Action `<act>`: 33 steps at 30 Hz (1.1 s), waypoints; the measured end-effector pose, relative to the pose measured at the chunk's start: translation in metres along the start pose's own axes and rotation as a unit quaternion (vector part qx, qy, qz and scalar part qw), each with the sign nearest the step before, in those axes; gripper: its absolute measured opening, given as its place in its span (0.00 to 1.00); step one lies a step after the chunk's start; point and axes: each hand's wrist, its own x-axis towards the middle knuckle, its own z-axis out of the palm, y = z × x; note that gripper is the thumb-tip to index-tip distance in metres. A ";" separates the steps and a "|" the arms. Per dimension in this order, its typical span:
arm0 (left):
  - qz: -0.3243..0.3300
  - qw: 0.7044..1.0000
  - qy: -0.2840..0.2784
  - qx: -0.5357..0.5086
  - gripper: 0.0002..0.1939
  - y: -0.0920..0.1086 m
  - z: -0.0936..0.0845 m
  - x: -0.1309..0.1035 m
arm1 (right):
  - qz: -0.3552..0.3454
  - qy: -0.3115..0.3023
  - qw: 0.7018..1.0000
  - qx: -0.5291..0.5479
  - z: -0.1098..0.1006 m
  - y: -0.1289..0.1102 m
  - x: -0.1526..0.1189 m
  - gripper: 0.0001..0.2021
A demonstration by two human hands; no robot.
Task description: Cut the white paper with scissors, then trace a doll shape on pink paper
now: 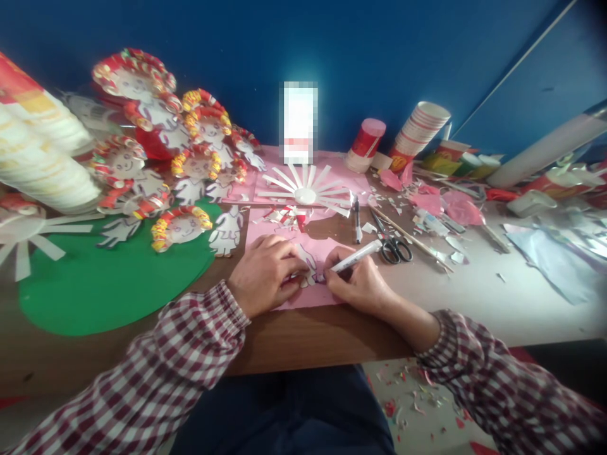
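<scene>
In the head view my right hand [361, 283] is closed round a white marker pen [355, 256], its tip down by the pink paper [327, 243]. My left hand [268, 273] grips a small white paper cutout [307, 264] with a dark purple outline, fingers pressed on its left side. The pen tip is close to the cutout's lower right; whether it touches is hidden by my fingers. Black-handled scissors [396, 248] lie just right of my right hand, with a dark capped pen [357, 221] beyond it.
A green sheet [128, 284] with several paper dolls [183, 229] lies at left, near stacked paper cups [42, 151]. A white cup cut into strips [305, 194] sits behind my hands. At right are a wooden stick [410, 239], paper scraps [429, 199] and another cup stack [420, 133].
</scene>
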 end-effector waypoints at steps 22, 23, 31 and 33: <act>0.003 1.000 0.007 0.000 0.09 0.001 0.000 0.001 | 0.004 -0.006 1.000 0.023 0.000 0.001 0.000 0.01; 0.003 1.000 0.008 0.002 0.09 0.001 0.000 0.001 | 0.005 -0.007 0.999 0.032 -0.001 0.001 0.000 0.01; 0.001 1.000 0.010 0.006 0.09 0.001 0.002 0.000 | -0.016 0.013 0.996 0.089 0.001 0.004 0.001 0.01; -0.001 1.000 0.009 0.003 0.09 0.001 0.002 0.000 | -0.034 0.008 0.997 0.069 0.001 0.002 0.001 0.01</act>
